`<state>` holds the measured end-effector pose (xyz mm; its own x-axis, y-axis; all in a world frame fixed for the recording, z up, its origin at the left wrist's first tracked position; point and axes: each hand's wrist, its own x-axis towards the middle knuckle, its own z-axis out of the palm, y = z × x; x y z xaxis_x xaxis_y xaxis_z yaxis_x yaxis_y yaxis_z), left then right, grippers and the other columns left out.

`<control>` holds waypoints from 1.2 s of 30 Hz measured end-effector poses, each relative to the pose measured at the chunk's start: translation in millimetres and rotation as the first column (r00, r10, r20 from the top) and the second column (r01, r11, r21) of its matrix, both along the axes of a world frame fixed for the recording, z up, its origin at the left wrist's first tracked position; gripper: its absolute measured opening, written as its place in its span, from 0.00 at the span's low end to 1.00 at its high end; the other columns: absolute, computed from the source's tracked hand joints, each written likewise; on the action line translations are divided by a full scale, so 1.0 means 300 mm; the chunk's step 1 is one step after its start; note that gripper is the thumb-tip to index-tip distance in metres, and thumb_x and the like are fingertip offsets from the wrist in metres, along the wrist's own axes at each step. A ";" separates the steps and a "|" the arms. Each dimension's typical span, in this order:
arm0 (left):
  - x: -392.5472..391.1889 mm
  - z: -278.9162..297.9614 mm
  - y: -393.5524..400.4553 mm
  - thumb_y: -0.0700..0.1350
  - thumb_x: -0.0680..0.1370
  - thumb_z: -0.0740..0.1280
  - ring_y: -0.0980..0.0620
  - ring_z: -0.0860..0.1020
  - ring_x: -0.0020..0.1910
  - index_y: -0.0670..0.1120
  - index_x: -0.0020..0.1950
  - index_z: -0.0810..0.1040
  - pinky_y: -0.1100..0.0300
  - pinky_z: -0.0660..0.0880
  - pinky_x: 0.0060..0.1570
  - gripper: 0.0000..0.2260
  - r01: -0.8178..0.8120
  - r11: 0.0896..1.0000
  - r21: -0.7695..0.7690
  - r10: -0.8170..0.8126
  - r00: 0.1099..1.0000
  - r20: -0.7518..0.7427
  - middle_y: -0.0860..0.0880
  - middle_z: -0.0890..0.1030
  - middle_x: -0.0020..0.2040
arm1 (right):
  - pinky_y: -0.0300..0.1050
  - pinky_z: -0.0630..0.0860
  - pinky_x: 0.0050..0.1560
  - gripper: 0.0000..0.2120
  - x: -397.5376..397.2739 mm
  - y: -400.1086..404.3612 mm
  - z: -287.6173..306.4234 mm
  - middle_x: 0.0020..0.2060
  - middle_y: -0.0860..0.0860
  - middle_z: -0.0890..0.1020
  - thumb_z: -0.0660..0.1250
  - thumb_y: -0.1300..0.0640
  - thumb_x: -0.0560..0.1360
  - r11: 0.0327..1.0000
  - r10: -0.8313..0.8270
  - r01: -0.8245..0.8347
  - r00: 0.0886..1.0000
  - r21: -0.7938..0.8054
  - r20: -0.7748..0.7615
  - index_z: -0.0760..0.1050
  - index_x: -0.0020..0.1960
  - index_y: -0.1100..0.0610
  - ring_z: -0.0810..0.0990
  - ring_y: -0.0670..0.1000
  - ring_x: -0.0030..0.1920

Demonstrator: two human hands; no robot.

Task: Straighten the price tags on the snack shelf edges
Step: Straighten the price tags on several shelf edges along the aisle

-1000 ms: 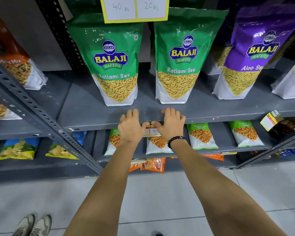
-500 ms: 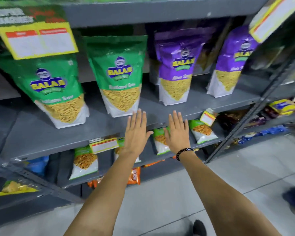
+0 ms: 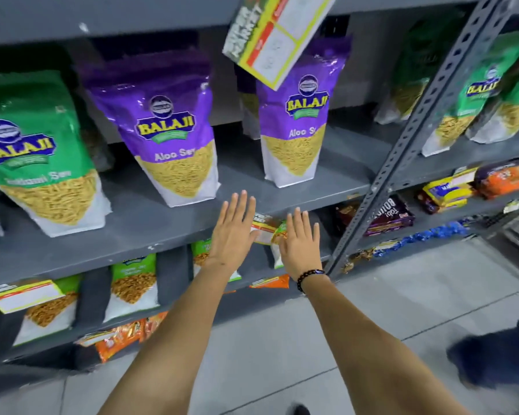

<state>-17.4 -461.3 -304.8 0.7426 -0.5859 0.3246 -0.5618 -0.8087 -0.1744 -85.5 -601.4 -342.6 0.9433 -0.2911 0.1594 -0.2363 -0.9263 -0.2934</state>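
A small price tag [image 3: 263,227] hangs tilted on the front edge of the grey middle shelf [image 3: 150,229], just below the purple Aloo Sev bags. My left hand [image 3: 232,232] is flat and open at the tag's left side, its thumb at the tag's edge. My right hand [image 3: 300,245], with a dark bead bracelet on the wrist, is open at the tag's right side. Neither hand grips anything. A large yellow-bordered price tag [image 3: 277,37] hangs strongly tilted from the upper shelf edge. Another price tag [image 3: 27,295] sits on the same middle shelf edge at the far left.
Green bags [image 3: 36,163] and purple bags [image 3: 168,139] stand on the middle shelf. A perforated grey upright [image 3: 402,157] divides the racks on the right, with biscuit packs beyond it. Smaller snack packs fill the lower shelves. A dark shoe [image 3: 498,360] is on the tiled floor at right.
My view has swung right along the shelf. Both hands left the first tag, opened flat and moved right to the tilted tag under the purple bags.
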 end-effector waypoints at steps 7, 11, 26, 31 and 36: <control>0.033 -0.027 -0.080 0.52 0.66 0.77 0.42 0.74 0.65 0.42 0.58 0.80 0.47 0.72 0.63 0.24 -0.046 0.995 0.089 0.049 0.998 -0.032 0.40 0.76 0.65 | 0.70 0.65 0.62 0.18 0.058 -0.008 -0.071 0.68 0.67 0.66 0.71 0.61 0.70 0.998 -0.001 -0.001 0.999 0.057 0.032 0.75 0.57 0.66 0.65 0.66 0.68; 0.052 0.000 -0.092 0.38 0.59 0.81 0.40 0.77 0.62 0.44 0.34 0.82 0.44 0.73 0.60 0.10 0.011 1.000 0.017 -0.011 1.000 -0.002 0.37 0.79 0.62 | 0.69 0.62 0.65 0.09 0.076 -0.013 -0.081 0.68 0.66 0.67 0.72 0.63 0.69 0.986 -0.030 0.008 0.991 0.168 0.131 0.77 0.47 0.64 0.63 0.66 0.69; -0.035 -0.051 -0.101 0.32 0.70 0.69 0.36 0.69 0.68 0.41 0.33 0.82 0.45 0.62 0.69 0.08 -0.306 0.812 -0.497 0.116 0.919 -0.377 0.38 0.76 0.65 | 0.70 0.62 0.65 0.02 0.133 -0.176 0.021 0.60 0.66 0.76 0.69 0.69 0.66 0.962 0.264 -0.271 0.947 0.014 0.185 0.76 0.37 0.66 0.70 0.68 0.64; -0.044 -0.087 -0.104 0.35 0.72 0.70 0.38 0.67 0.70 0.42 0.34 0.83 0.48 0.58 0.72 0.08 -0.387 0.813 -0.435 0.186 0.880 -0.437 0.40 0.74 0.68 | 0.65 0.71 0.59 0.05 0.147 -0.188 0.037 0.54 0.63 0.80 0.73 0.66 0.62 0.952 0.301 -0.289 0.945 -0.105 0.129 0.78 0.37 0.63 0.77 0.65 0.55; -0.040 -0.059 -0.134 0.34 0.68 0.73 0.37 0.77 0.59 0.41 0.33 0.84 0.43 0.77 0.56 0.05 -0.435 0.782 -0.447 0.275 0.884 -0.379 0.41 0.81 0.58 | 0.58 0.74 0.47 0.07 0.171 -0.189 0.068 0.46 0.60 0.80 0.74 0.63 0.62 0.959 0.272 -0.259 0.956 -0.118 0.108 0.77 0.37 0.62 0.78 0.63 0.45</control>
